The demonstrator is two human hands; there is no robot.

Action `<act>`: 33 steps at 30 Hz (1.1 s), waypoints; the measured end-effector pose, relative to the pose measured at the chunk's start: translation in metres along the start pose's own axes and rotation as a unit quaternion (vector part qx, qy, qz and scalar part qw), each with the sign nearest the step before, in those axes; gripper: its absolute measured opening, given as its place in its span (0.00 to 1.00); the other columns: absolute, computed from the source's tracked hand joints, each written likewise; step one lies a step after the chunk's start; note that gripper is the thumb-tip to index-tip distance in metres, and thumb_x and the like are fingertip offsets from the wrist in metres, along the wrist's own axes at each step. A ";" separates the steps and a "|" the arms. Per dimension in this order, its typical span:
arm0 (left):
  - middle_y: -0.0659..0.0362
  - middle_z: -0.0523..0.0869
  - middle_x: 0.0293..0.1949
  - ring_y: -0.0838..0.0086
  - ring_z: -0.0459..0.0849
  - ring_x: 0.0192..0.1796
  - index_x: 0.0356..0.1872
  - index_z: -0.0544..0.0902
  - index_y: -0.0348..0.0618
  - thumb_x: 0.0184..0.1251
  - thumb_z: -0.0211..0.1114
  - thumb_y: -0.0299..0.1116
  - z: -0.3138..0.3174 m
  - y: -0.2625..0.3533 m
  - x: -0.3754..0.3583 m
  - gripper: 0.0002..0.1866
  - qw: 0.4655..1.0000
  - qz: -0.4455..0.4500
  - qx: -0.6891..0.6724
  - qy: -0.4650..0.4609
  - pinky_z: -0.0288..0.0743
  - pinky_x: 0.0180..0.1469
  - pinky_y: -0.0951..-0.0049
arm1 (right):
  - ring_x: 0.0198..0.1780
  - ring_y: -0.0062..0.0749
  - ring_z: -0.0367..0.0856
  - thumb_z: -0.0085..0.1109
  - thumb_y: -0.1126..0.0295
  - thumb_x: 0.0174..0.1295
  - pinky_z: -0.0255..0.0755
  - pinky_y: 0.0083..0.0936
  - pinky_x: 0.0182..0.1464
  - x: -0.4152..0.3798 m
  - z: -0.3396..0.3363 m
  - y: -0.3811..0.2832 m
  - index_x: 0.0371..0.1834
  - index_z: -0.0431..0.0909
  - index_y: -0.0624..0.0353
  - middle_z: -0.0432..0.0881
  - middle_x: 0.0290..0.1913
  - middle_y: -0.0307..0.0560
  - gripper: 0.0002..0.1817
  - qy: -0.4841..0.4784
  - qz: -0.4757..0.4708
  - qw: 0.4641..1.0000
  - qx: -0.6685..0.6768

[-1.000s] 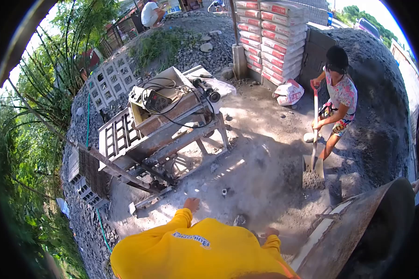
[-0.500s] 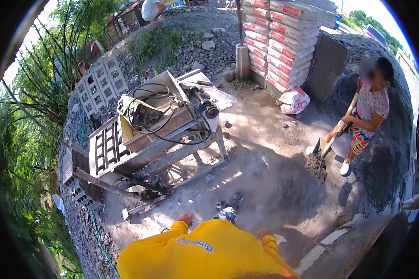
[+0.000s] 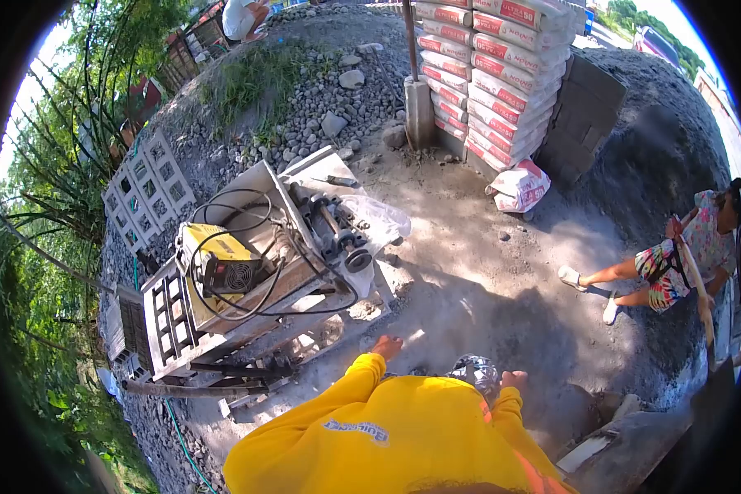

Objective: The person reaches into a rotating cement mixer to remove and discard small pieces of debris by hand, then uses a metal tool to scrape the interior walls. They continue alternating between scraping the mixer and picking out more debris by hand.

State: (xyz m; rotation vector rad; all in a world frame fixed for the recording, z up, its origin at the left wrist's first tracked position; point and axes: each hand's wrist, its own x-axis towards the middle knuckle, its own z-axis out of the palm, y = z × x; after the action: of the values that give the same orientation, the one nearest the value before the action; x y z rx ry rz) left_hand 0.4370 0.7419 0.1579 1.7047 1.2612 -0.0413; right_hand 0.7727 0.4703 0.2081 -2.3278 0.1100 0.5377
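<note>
Below the machine table, my left hand (image 3: 387, 347) reaches forward out of a yellow sleeve (image 3: 350, 379), over the grey ground. Its fingers look curled, and whether they hold anything is too small to tell. Close to my patterned trouser leg (image 3: 476, 372) is my right hand (image 3: 514, 379), its fingers bent and blurred. Nearest to my left hand stands the metal table (image 3: 173, 317), bearing a yellow machine (image 3: 222, 259) with black cables and a metal shaft part (image 3: 356, 257).
A person (image 3: 675, 267) at the right holds a long wooden handle (image 3: 700, 296). Cement bags (image 3: 510, 82) are stacked at the back, with a crumpled bag (image 3: 520, 188) before them. Hollow blocks (image 3: 148, 193) lie left. A metal trough (image 3: 634, 449) is lower right.
My left hand has moved up and right, and my right hand up and right too. The other person has moved right with the shovel, which now reaches toward the trough. The view has shifted.
</note>
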 end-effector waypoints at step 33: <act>0.43 0.89 0.46 0.54 0.88 0.49 0.52 0.85 0.36 0.65 0.60 0.41 -0.129 0.301 0.441 0.22 0.897 -0.228 -0.283 0.250 0.80 0.54 0.64 | 0.22 0.40 0.84 0.63 0.81 0.56 0.81 0.34 0.22 0.484 0.243 -0.485 0.41 0.71 0.61 0.80 0.31 0.51 0.13 -0.219 -0.094 0.971 -0.019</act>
State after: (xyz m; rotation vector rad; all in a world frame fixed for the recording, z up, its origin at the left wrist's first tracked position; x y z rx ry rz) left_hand 0.8024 1.1512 0.1920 0.9100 1.8176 0.4713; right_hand 1.2402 1.0254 0.1658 -2.1699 -0.3285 0.9444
